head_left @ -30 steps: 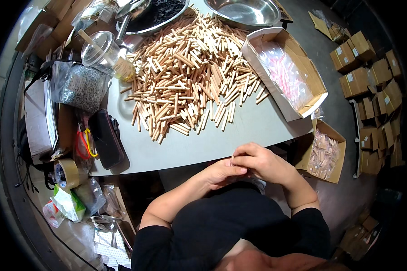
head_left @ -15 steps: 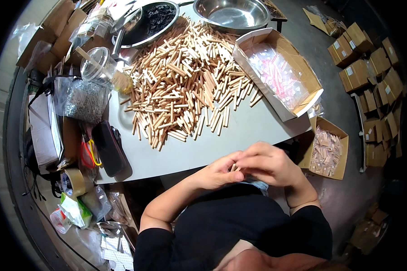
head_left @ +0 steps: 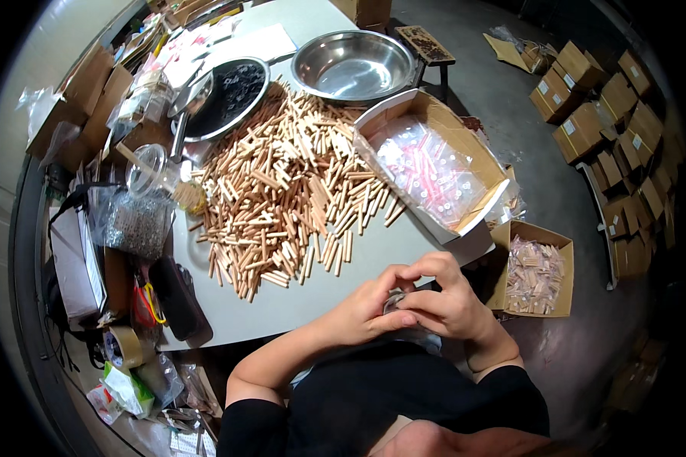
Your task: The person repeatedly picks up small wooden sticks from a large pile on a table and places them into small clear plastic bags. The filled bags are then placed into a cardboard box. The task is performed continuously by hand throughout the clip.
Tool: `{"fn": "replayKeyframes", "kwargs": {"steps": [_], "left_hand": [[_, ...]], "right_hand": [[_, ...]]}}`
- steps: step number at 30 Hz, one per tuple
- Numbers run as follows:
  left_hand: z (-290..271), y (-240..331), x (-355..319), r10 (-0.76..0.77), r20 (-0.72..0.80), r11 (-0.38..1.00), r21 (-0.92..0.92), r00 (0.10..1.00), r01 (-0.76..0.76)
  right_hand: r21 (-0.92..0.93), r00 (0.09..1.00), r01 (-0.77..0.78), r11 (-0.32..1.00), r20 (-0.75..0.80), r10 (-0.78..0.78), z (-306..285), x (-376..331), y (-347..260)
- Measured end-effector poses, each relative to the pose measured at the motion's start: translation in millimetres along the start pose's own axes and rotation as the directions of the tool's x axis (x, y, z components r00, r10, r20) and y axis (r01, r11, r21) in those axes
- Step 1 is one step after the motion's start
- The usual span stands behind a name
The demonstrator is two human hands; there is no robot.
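Observation:
In front of my body, just past the table's near edge, my two hands meet. My left hand (head_left: 370, 308) is curled round a few short wooden sticks (head_left: 393, 302); only a pale, greyish bit of them shows between the fingers. My right hand (head_left: 442, 301) is bent over from the other side, thumb and fingers pinched close against the left; what it grips is hidden. Beyond my hands a large heap of short wooden sticks (head_left: 282, 198) covers the middle of the pale table (head_left: 244, 324). To its right stands an open white cardboard box (head_left: 484, 202) with clear, pink-edged plastic bags (head_left: 427, 171).
A lower carton (head_left: 564, 293) at right holds bagged sticks (head_left: 535, 274). A steel basin (head_left: 351, 65) and a bowl of black material (head_left: 229, 95) stand behind the heap. Along the left lie a dark phone-like case (head_left: 177, 301), scissors (head_left: 152, 305), tape (head_left: 126, 346). Cartons (head_left: 579, 129) stack far right.
The view has shifted, so the table and heap sit lower and more to the left. My right fingers have bent more and now arch over the left hand; the stick ends show less clearly.

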State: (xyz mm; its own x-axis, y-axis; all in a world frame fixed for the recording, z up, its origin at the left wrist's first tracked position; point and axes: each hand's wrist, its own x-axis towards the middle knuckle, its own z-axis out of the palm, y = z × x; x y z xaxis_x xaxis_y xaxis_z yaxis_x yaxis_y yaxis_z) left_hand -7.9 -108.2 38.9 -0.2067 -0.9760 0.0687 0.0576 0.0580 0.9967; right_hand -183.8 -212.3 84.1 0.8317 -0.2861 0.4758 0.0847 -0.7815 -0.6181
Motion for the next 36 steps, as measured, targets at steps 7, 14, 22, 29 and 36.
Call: {"fn": "replayKeyframes", "kwargs": {"steps": [7, 14, 22, 29, 36], "left_hand": [[1.0, 12.2, 27.9, 0.449, -0.099, 0.781, 0.526, 0.888, -0.336], [16.0, 16.5, 54.4, 0.441, 0.005, 0.739, 0.566, 0.897, -0.367], [2.0, 29.1, 115.8, 0.272, 0.164, 0.681, 0.663, 0.948, -0.310], [-83.2, -3.1, 227.3, -0.062, 0.229, 0.128, 0.967, 0.971, -0.220], [-90.3, 4.0, 240.4, 0.081, 0.206, 0.227, 0.949, 0.975, -0.219]], "right_hand": [[-0.009, 0.971, -0.076, 0.997, -0.226, 0.072, -15.7, -19.7, 13.5], [-0.100, 0.963, -0.190, 0.977, -0.215, 0.165, -28.2, -29.6, 9.7], [-0.126, 0.849, -0.430, 0.894, -0.392, 0.354, -57.4, -89.5, 18.8], [-0.070, 0.320, -0.886, 0.458, -0.808, 0.494, -104.9, -167.4, 19.9], [-0.212, 0.610, -0.706, 0.676, -0.668, 0.427, -78.0, -139.4, 17.1]]}}
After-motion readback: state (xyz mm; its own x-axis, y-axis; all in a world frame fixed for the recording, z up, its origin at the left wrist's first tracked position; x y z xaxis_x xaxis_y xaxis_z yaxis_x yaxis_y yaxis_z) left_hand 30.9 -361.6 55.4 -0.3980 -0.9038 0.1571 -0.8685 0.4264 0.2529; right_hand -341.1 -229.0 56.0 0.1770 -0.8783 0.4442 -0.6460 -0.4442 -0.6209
